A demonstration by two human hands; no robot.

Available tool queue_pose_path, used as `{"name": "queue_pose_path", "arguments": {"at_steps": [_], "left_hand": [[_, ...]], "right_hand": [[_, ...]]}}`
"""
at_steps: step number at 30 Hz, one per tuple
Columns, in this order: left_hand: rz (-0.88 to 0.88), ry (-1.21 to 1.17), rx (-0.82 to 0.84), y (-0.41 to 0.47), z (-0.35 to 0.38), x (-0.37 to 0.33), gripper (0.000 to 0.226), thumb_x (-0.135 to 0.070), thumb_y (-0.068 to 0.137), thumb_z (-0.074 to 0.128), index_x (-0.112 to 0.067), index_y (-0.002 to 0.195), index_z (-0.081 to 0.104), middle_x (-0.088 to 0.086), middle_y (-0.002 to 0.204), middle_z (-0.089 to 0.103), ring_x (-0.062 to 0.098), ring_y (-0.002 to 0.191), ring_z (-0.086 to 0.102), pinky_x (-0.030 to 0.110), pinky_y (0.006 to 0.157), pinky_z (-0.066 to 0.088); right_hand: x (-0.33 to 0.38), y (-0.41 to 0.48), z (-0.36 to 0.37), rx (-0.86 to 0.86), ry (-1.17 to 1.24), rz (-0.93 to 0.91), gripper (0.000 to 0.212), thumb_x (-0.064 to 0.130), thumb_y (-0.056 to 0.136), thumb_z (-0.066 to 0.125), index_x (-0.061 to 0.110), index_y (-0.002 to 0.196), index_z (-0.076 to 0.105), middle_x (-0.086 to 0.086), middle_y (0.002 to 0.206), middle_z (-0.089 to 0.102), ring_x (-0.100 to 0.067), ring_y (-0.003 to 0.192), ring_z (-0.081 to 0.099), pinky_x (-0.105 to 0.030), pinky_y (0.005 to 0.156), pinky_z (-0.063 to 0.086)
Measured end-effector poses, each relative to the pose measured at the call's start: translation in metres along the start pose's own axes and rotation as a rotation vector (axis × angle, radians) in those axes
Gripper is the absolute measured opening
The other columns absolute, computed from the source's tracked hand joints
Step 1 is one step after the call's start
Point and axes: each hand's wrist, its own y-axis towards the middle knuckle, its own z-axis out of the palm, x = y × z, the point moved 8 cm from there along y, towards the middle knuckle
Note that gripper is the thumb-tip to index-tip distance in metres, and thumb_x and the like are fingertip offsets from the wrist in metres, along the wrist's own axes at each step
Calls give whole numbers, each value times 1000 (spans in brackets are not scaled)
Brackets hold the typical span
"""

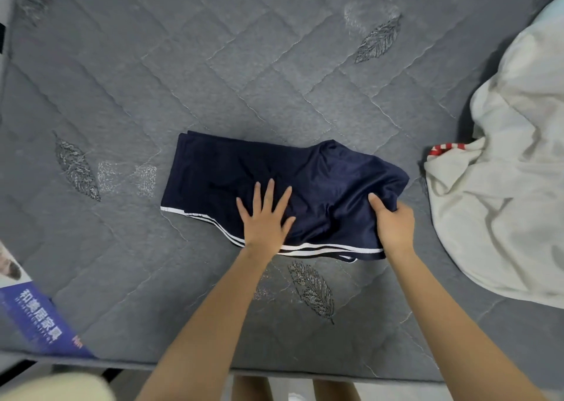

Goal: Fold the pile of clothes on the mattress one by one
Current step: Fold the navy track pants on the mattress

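Observation:
Navy blue shorts (213, 171) with white stripes along the near hem lie folded lengthwise on the grey quilted mattress (213, 64). My left hand (264, 217) presses flat on the middle of the shorts with fingers spread. My right hand (392, 220) grips the bunched right end of the shorts, thumb on top and fingers curled under the fabric. A pile of white clothes (512, 171) with a red and white piece (445, 150) poking out sits at the right.
A blue printed label or booklet (36, 318) lies at the mattress's near left corner. The near mattress edge (305, 373) runs along the bottom, with my legs below it. A cream object (52, 388) shows at the bottom left.

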Motion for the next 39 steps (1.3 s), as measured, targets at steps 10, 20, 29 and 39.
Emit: {"name": "queue_pose_path", "arguments": {"at_steps": [10,20,29,39], "left_hand": [[-163,-1415,-110,-9,-42,60,31,-24,104,39,-21,132,54,0,135,56,14,127,51,44,114,32],[-350,-1702,-37,-20,-80,166,44,-50,97,45,-23,129,58,2,124,64,18,118,59,26,92,50],[-348,-1130,-127,-20,-67,202,33,1,89,62,-8,121,56,3,97,62,13,87,58,8,72,44],[-203,-529,-603,-47,-100,221,28,-10,93,59,-11,121,64,10,128,58,29,123,50,46,107,34]], "right_hand": [[113,-84,133,329,-144,-508,18,16,93,59,15,75,64,1,69,64,-3,65,54,-25,65,43],[108,-151,278,863,-254,-379,48,11,104,34,27,149,33,3,129,59,-11,117,55,-20,100,39],[86,-133,265,631,-300,-513,47,-11,89,46,5,134,43,-9,133,54,-19,125,50,-23,109,35],[46,-107,262,463,-1024,-596,85,69,86,48,42,152,1,6,159,-23,-22,146,-24,-50,116,-14]]}}
